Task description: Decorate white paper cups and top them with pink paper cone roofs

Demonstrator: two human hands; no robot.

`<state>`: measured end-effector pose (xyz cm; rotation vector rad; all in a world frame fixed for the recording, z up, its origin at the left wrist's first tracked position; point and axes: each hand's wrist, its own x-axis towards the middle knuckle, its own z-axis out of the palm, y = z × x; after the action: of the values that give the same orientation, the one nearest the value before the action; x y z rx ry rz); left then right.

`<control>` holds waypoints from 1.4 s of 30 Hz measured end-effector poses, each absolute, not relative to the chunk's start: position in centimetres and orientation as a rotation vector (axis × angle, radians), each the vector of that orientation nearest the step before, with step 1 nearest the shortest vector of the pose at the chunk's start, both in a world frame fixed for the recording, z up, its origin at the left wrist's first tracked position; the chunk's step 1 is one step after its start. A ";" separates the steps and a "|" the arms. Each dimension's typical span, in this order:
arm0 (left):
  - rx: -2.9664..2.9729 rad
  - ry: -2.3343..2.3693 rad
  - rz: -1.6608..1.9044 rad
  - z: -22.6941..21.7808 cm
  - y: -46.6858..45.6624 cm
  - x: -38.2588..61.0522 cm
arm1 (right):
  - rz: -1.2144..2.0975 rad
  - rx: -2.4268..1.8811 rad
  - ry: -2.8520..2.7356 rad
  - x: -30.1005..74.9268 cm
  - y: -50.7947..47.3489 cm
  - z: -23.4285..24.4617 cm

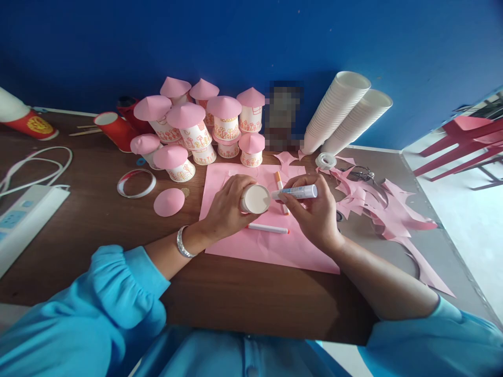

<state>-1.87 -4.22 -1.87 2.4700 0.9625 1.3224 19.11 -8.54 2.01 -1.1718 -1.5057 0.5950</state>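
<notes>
My left hand [231, 205] is wrapped round a white paper cup [256, 199], whose round flat end faces me. In my right hand [314, 212] is a glue stick [296, 192], its tip end at the cup's rim; whether they touch I cannot tell. Below both hands lies a sheet of pink paper [236, 246]. On it are a marker with a red end [269, 229] and a marker with an orange end [279, 179], the latter partly hidden by my right hand. A loose pink paper cone [168, 202] rests left of the sheet.
Several decorated cups with pink cone roofs [189, 128] stand along the blue wall. Two tall stacks of paper cups [334, 112] lean at the back right. Pink paper scraps [396, 209] and a tape roll [326, 161] lie right. A power strip [31, 220] is at the left edge.
</notes>
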 end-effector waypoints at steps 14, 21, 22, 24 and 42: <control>2.438 0.988 1.373 -1.9 -4.0 -1.8 | 0.512 -1.199 -1.579 18.8 -9.0 2.3; 2.466 0.925 1.369 -2.0 -4.0 -1.8 | 0.524 -1.077 -1.597 18.5 -9.3 2.1; 2.474 0.902 1.355 -2.0 -4.0 -1.8 | 0.496 -1.043 -1.633 18.5 -9.4 2.1; 2.487 0.873 1.333 -2.1 -4.0 -1.9 | 0.453 -1.017 -1.676 18.4 -9.4 2.0; 2.381 1.006 1.247 -1.8 -4.1 -1.8 | 0.420 -0.991 -1.729 18.3 -9.6 2.3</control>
<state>-1.81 -4.14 -1.75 2.3810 1.0060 1.2470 18.30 -9.65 2.27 -0.9906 -1.7288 0.4197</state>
